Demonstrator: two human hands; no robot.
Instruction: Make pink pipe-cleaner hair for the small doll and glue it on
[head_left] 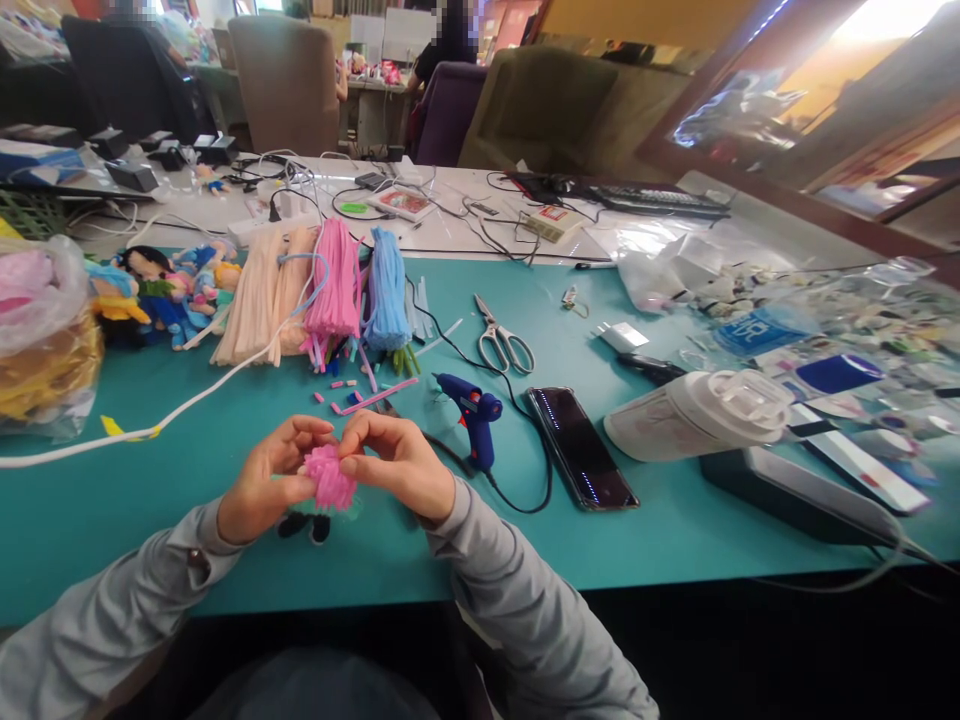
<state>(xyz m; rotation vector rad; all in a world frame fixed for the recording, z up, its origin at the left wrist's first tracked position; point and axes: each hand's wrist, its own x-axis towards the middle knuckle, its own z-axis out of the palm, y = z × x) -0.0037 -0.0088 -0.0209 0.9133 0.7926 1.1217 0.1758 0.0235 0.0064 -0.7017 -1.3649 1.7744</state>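
Between my hands, just above the green mat point(187, 560), is a small doll with a fluffy pink top point(330, 478), pale green below it and two dark feet point(320, 529). My left hand point(270, 480) closes on its left side with thumb and fingers. On the right side, my right hand point(397, 462) pinches the pink part. A blue glue gun point(472, 415) lies right of my right hand, and small pink cut pieces point(335, 407) are scattered beyond my hands.
Behind are bundles of beige point(259, 300), pink point(335, 280) and blue stems point(388, 290), with dolls point(172, 290) at left. Scissors point(504, 345), a phone point(583, 448), a white bottle point(697, 415) and cables lie to the right. People sit in the background.
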